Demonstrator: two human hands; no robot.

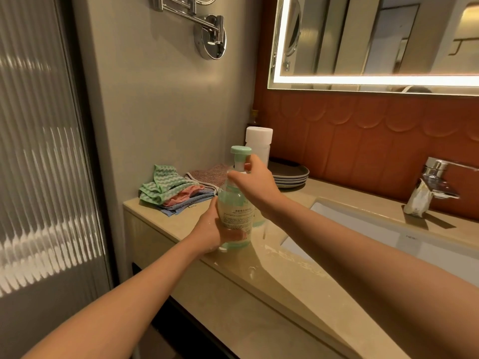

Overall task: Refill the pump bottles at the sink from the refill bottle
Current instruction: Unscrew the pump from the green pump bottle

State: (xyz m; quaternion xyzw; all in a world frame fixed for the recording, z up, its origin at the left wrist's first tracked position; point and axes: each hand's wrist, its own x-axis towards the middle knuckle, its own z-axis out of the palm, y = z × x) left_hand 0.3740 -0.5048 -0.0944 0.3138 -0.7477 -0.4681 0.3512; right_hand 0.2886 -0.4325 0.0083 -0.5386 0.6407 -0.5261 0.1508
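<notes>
A clear pump bottle [235,216] with pale green liquid, a white label and a mint-green pump head stands upright on the beige counter [280,278] left of the sink. My left hand [212,231] wraps around its lower body. My right hand [255,181] grips the collar just under the pump head. A second, similar bottle [259,220] shows partly behind it, mostly hidden. A white bottle [259,142] with a wide cap stands farther back by the wall.
Folded cloths [171,190] lie at the counter's left end, with stacked dark plates [290,174] behind. The white sink basin [388,229] and a chrome faucet [435,177] are to the right. Water wets the counter near the basin. A lit mirror [375,42] hangs above.
</notes>
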